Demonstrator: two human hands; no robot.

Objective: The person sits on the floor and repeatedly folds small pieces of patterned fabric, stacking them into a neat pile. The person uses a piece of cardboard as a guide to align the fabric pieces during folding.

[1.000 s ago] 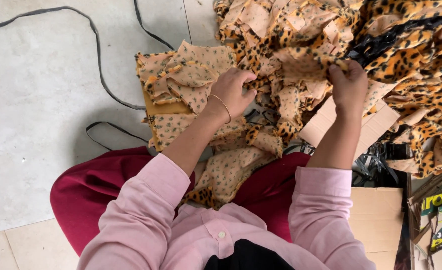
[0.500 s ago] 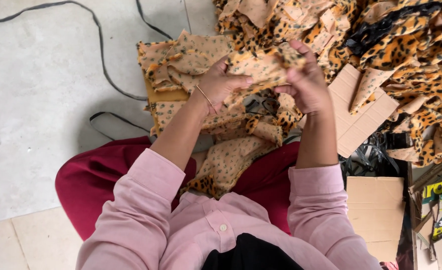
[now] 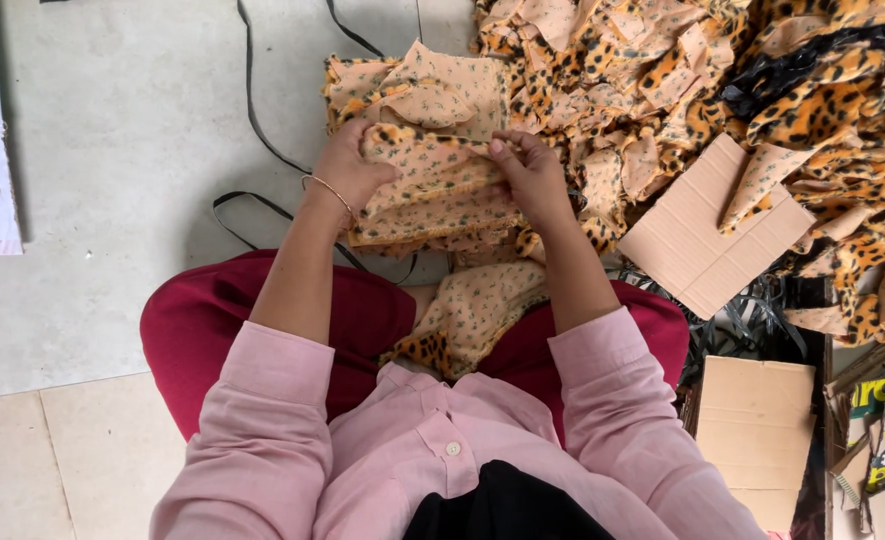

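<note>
**Peach fabric piece held flat over the stack, big heap still beside it**

From my feed, a small stack of cut pieces [image 3: 433,225] sits on the floor straight ahead of the knees, with more folded peach pieces [image 3: 433,85] just behind it. I judge that as the part already handled. To the right, a large loose heap of leopard-print fabric [image 3: 763,90] spreads across the top of the view, and it looks much the bigger share, so I'd say most of the work is left. One more printed piece [image 3: 473,315] lies across the lap.

The left hand [image 3: 348,170] pinches the left edge of a peach floral fabric piece with leopard trim [image 3: 428,165], fingers curled close over the cloth, thumb underneath as far as I can tell. The right hand [image 3: 533,170] grips the opposite edge, fingers narrow and bent tight onto the fabric. Between them the piece is drawn fairly flat, resting just on top of the stack.

A cardboard sheet [image 3: 708,235] lies to the right, touching the heap, and a black strap [image 3: 253,110] trails over the grey floor [image 3: 113,200] on the left.
</note>
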